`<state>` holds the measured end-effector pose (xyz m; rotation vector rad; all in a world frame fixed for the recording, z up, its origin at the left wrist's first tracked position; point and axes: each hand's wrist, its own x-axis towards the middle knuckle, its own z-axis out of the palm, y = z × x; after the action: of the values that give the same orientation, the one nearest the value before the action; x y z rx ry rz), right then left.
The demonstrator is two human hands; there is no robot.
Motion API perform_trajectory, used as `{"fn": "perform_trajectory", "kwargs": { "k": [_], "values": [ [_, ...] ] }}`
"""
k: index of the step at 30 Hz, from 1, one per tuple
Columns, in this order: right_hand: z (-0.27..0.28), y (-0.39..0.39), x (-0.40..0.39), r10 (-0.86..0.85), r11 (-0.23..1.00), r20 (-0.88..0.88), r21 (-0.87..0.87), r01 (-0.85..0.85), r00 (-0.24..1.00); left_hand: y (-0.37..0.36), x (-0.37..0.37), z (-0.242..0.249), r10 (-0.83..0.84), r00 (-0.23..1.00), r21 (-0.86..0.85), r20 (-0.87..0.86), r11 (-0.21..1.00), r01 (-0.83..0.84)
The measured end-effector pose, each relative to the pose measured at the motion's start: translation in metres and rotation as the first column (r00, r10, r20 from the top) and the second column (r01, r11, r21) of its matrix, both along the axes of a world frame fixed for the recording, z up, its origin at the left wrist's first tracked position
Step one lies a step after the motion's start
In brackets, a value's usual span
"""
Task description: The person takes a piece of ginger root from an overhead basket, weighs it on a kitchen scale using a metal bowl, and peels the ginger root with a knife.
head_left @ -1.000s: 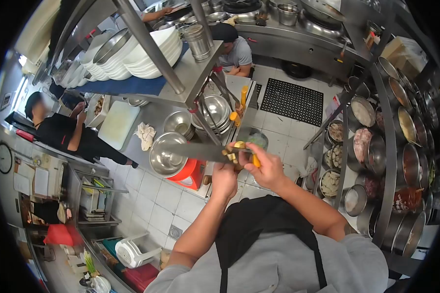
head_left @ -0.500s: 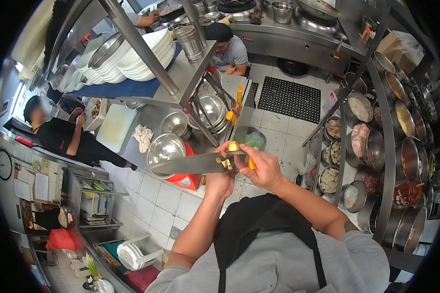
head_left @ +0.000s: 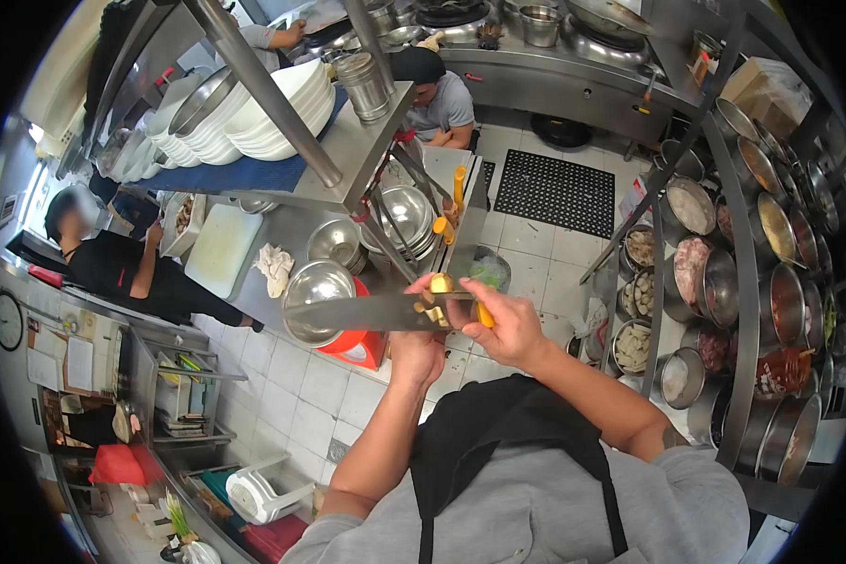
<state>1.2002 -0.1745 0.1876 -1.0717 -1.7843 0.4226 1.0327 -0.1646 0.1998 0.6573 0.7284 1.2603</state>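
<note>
My right hand [head_left: 509, 331] is closed round the yellow handle [head_left: 484, 314] of a broad kitchen knife [head_left: 367, 312], whose blade points left. Behind the blade, my left hand [head_left: 417, 353] grips a small yellow piece of what looks like ginger [head_left: 441, 283], partly peeled. Brown and yellow peelings [head_left: 434, 314] cling to the blade near the handle. Beneath the knife's tip is a steel bowl [head_left: 317, 273], resting over a red container [head_left: 359, 346]. The blade and fingers hide part of the left grip.
Left of the bowl, the steel counter holds a crumpled cloth [head_left: 274, 268] and a white cutting board [head_left: 224, 246]. A rack [head_left: 744, 376] of food-filled bowls stands at right. One co-worker [head_left: 113, 254] stands at left; another [head_left: 439, 99] is low down beyond the counter.
The knife and both hands have shifted slightly; the ginger has moved a little left and lower. The co-worker at left has lowered one hand slightly.
</note>
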Motion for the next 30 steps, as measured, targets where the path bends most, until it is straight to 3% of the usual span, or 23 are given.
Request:
{"fn": "perform_trajectory", "kwargs": {
  "k": [2, 9, 12, 15, 19, 20, 23, 30],
  "values": [
    [0.004, 0.001, -0.003, -0.005, 0.999, 0.026, 0.033, 0.004, 1.0, -0.001, 0.003, 0.003, 0.019, 0.997, 0.012, -0.069, 1.0, -0.018],
    [-0.001, 0.003, -0.001, -0.018, 0.995, 0.107, 0.103, 0.007, 0.994, -0.005, 0.001, 0.001, -0.008, 0.999, 0.018, -0.044, 1.0, 0.009],
    [-0.022, 0.023, 0.009, -0.169, 0.98, -0.005, 0.102, 0.169, 0.986, -0.008, 0.0, 0.0, -0.076, 0.997, 0.053, -0.021, 0.996, 0.077],
    [-0.026, 0.026, 0.028, -0.215, 0.936, -0.025, -0.291, 0.199, 0.976, -0.012, -0.002, 0.008, -0.141, 0.988, 0.024, 0.06, 0.99, 0.139],
    [-0.008, 0.014, 0.008, -0.091, 0.994, -0.115, 0.042, 0.097, 0.989, -0.005, -0.006, 0.002, -0.112, 0.989, -0.021, 0.098, 0.993, 0.115],
    [0.004, 0.003, 0.008, -0.042, 0.995, -0.039, -0.097, 0.038, 0.998, -0.003, -0.007, -0.001, -0.099, 0.991, -0.015, 0.094, 0.995, 0.101],
    [0.006, -0.003, 0.0, 0.027, 0.998, 0.035, -0.049, -0.025, 0.999, -0.002, -0.004, -0.005, -0.005, 0.999, 0.001, -0.035, 1.0, 0.005],
    [0.001, 0.001, -0.003, -0.007, 0.999, 0.104, 0.05, 0.001, 0.995, -0.004, -0.005, -0.007, -0.022, 1.0, 0.027, 0.011, 0.999, 0.022]
  ]
}}
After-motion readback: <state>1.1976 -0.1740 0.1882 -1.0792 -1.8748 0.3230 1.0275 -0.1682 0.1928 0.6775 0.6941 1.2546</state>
